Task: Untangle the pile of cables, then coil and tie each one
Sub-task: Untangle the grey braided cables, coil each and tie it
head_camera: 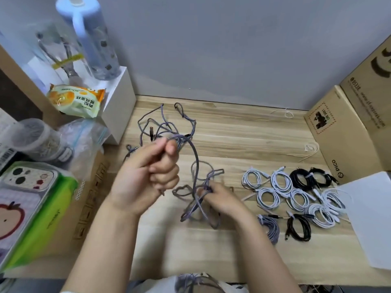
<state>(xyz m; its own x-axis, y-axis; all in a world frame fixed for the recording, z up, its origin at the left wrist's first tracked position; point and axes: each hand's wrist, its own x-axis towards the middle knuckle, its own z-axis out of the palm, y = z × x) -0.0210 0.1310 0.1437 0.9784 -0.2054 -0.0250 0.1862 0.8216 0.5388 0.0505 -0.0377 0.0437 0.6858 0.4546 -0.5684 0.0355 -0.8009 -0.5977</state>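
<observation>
A tangle of grey braided cable [167,125] lies on the wooden table [243,132] and rises into my hands. My left hand [148,172] is raised above the table, fist curled round a strand of that cable, which arcs over [195,153] to the right. My right hand [224,199] is lower, near the table, pinching a knotted bunch of loops [203,191] of the same cable. More loops hang below it [198,210]. To the right lie several coiled and tied cables: white ones [268,196], black ones [299,227] and a grey braided one [270,227].
Cardboard boxes [342,132] stand at the right, with white paper [372,218] in front. At the left are a white box [120,102], a snack packet [76,100], a bottle [93,39], a jar [38,138] and a phone case [27,187]. Loose ties [311,148] lie near the back right.
</observation>
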